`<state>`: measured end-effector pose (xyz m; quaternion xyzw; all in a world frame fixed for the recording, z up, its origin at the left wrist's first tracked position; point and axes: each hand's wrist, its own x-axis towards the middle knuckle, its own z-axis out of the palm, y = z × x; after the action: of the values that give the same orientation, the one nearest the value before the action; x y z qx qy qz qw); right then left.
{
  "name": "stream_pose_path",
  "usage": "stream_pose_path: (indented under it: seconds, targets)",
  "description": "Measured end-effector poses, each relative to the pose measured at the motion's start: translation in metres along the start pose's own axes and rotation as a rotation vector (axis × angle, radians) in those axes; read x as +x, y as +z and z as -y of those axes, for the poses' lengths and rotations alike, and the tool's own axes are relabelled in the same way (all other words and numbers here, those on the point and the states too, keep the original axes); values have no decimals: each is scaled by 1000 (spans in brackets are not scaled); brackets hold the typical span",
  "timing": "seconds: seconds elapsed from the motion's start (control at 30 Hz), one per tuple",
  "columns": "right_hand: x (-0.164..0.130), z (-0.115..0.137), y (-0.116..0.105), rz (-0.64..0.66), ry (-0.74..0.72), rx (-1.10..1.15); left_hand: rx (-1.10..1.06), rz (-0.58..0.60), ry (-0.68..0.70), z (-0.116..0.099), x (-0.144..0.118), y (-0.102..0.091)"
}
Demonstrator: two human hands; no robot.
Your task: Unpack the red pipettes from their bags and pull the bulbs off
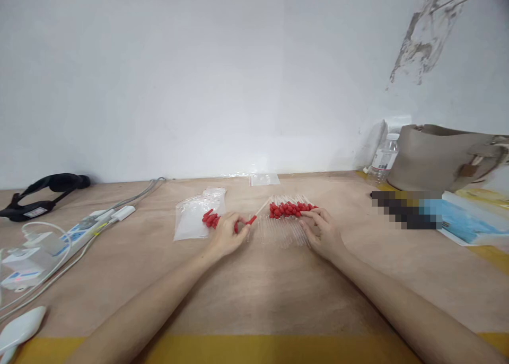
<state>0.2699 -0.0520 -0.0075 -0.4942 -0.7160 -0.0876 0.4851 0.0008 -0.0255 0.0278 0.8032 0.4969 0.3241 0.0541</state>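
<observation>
Red-bulbed glass droppers [289,215] lie in a row on the bench [254,290], bulbs toward the wall, clear stems toward the person; most look assembled, while a few loose red bulbs [210,218] remain on the plastic bag [194,218]. The left hand [226,237] is pinched on one dropper [254,215], long axis slanting up-right. The right hand [322,231] rests spread on the row, clamping nothing.
</observation>
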Motion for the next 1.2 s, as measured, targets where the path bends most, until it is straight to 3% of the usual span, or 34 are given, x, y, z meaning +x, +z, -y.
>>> stream_pose_path:
  seconds: [0.1,0.3,0.57,0.77,1.0,1.1,1.2]
  targets:
    - [-2,18,1,-15,-201,-22,31,-5,204,3,-28,-5]
    - [-9,47,8,190,-439,-115,82,-10,388,-5,-51,2]
    - [-15,53,20,275,-458,-79,71,-49,465,-14,-51,5]
    - [-17,66,19,318,-454,-30,163,1,593,-18,-49,12]
    - [-22,60,20,301,-533,-7,169,51,616,-17,-51,12]
    - [-20,42,10,279,-556,-15,156,46,529,-4,-52,4]
    - [-9,19,-6,201,-342,-81,119,15,375,12,-50,-8]
